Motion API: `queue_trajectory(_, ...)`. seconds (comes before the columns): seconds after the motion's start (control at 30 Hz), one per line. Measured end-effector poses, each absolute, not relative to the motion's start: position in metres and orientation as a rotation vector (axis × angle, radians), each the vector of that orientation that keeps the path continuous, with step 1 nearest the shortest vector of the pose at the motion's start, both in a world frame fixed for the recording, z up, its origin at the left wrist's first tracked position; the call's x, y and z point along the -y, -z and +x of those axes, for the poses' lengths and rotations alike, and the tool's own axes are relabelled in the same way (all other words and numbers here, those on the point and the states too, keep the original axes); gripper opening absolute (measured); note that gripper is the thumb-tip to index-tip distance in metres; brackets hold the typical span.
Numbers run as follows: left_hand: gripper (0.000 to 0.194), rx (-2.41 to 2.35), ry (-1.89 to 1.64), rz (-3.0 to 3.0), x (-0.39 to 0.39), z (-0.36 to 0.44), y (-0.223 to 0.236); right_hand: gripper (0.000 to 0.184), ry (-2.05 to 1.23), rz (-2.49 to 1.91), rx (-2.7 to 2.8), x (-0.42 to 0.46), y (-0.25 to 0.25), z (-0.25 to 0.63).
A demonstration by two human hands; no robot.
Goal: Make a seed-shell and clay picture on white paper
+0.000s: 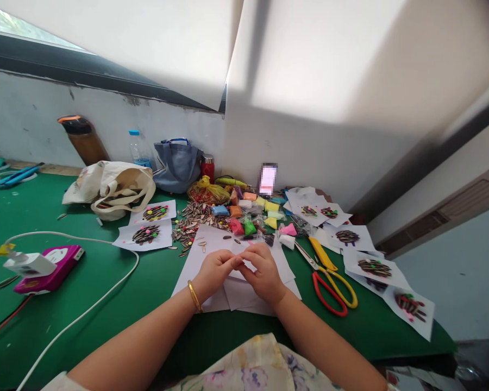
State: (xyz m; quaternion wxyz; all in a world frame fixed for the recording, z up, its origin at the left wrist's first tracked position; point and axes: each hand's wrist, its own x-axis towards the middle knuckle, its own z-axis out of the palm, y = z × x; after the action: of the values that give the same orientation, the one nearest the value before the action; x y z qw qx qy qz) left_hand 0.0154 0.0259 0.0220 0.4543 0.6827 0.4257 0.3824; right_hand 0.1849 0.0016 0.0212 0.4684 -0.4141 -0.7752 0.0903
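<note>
My left hand (217,273), with a gold bangle at the wrist, and my right hand (265,276) meet fingertip to fingertip. Both are closed in a pinch above white paper sheets (212,304). A trace of pink shows by the fingers, but what they hold is too small and hidden to name. A few sunflower seeds (202,246) lie on the paper beyond my left hand. Farther back is a heap of striped sunflower seeds (195,217). Small packs of coloured clay, among them a green pack (249,226) and a pink pack (288,229), lie past my fingertips.
Scissors (330,279) with red and yellow handles and a yellow cutter (323,253) lie at right. Papers with seed pictures (375,267) spread beyond. A magenta power strip (51,271) with a white cable lies left. Bags (178,165), bottles and a phone (268,179) line the wall.
</note>
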Motion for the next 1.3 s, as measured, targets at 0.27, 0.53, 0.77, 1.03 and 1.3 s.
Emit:
queue_trajectory(0.27, 0.050, -1.002, -0.958, 1.663, -0.0249, 0.0144, -0.0267, 0.010, -0.257, -0.969, 1.827, -0.0025, -0.0195, 0.1898)
queue_trajectory(0.53, 0.037, -0.976, -0.888, 1.492, -0.0255, 0.0156, -0.0298, 0.009, -0.322, -1.017, 1.814, -0.0047, -0.0174, 0.1913)
queue_trajectory(0.77, 0.038, -0.987, -0.861, 1.505, -0.0242, 0.0149, -0.0322, 0.009, -0.363, -0.982, 1.798, -0.0059, -0.0174, 0.1916)
queue_trajectory(1.03, 0.036, -0.956, -0.854, 1.381, -0.0250, 0.0144, -0.0297, 0.008, -0.435, -0.983, 1.798, -0.0058, -0.0182, 0.1898)
queue_trajectory(1.3, 0.037, -0.935, -0.847, 1.349, -0.0252, 0.0144, -0.0283, 0.007, -0.429, -1.003, 1.790, -0.0057, -0.0162, 0.1902)
